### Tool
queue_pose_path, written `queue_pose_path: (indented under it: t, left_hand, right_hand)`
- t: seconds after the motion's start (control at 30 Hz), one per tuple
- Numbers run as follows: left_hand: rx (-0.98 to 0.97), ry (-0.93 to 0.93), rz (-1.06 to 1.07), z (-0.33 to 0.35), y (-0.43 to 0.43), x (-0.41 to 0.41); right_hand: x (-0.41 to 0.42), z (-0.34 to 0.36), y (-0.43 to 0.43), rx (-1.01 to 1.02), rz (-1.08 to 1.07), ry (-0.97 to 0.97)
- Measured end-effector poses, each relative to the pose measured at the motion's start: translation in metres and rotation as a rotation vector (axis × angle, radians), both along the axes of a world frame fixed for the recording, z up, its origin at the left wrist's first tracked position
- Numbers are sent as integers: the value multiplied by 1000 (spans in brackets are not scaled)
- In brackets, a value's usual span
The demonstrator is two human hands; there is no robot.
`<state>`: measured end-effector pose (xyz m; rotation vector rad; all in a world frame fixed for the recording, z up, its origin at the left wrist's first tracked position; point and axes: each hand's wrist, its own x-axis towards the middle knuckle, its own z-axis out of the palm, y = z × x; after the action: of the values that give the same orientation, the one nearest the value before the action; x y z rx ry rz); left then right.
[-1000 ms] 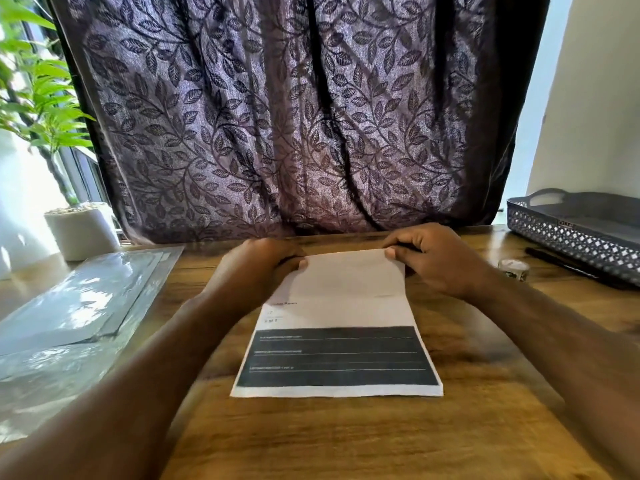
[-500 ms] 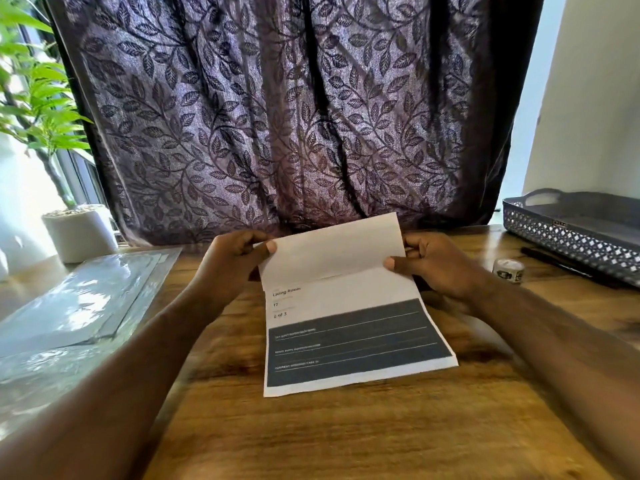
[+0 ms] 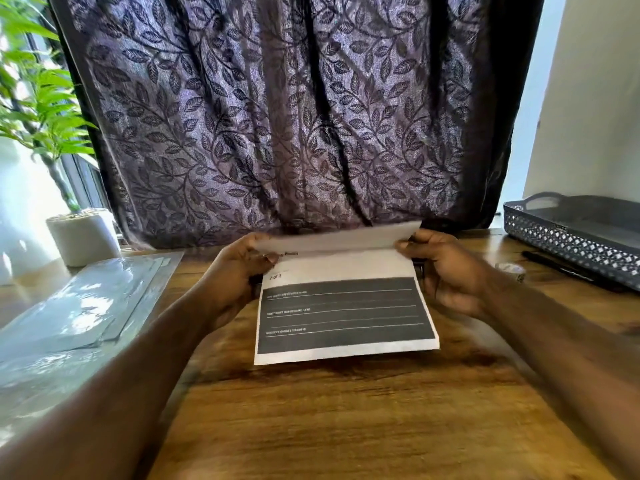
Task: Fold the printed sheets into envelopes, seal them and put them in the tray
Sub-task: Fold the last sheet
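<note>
You have one printed sheet (image 3: 346,268) in front of you, at the middle of the tabletop (image 3: 346,417), and both hands are on it. Your left hand (image 3: 235,275) pinches the sheet's left edge up at the fold, fingers curled in a closed grip. Your right hand (image 3: 446,271) does the same at the right edge, thumb and fingers closed on the paper.

The top part of the sheet is bent over toward you as one flap (image 3: 339,239), which stands raised above the rest and is not pressed flat. Below it the printed face shows the words "2 of 3" and one dark panel (image 3: 346,317) with three captioned white lines. You cannot tell whether the sheet's near edge touches the wood or hangs just above it.

One grey perforated tray (image 3: 568,242) sits at the far right, well apart from the sheet. One black pen (image 3: 568,270) lies just beside its near wall, and one small roll of tape (image 3: 512,270) stands between the pen and your right wrist.

To your left lies a flat pile of clear plastic sleeves (image 3: 86,299); glare hides how many. Behind it stands one white pot (image 3: 85,235) with one green plant (image 3: 45,109). One leaf-patterned curtain (image 3: 277,116) hangs behind.
</note>
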<state>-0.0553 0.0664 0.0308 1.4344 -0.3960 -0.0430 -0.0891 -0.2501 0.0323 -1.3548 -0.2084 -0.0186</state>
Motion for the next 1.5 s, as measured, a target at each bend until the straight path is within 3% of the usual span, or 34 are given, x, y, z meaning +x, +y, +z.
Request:
queue_pose_path:
  t: [0.2, 0.43, 0.5, 0.63, 0.83, 0.9, 1.13, 1.23, 1.33, 1.4, 1.5]
  left_hand:
    - [-31, -16, -12, 2, 6, 3]
    - [182, -189, 120, -6, 2, 7]
    - [316, -258, 179, -6, 1, 7]
    - [568, -505, 319, 3, -7, 1]
    - [692, -715, 368, 9, -28, -17]
    - [689, -716, 351, 12, -27, -17]
    - [627, -634, 386, 16, -1, -3]
    - [614, -604, 393, 13, 4, 3]
    - [861, -669, 453, 9, 4, 2]
    - [1070, -821, 495, 5, -3, -3]
    - [1111, -1016, 432, 4, -23, -8]
  right_hand:
    - [-3, 1, -2, -38, 69, 49]
    - [0, -7, 10, -289, -171, -133]
    - [0, -8, 9, -513, -249, -225]
    - [-4, -6, 23, -1167, -459, -517]
    - [-13, 10, 75, -1334, -384, -778]
    - [-13, 13, 78, -1344, -371, -814]
    - [-6, 20, 21, -1207, -300, -555]
    - [-6, 12, 4, -1045, -274, -437]
    - [-4, 8, 7, -998, -300, -431]
    - [-3, 6, 17, -1037, -323, -486]
    - [-6, 5, 30, -952, -280, -511]
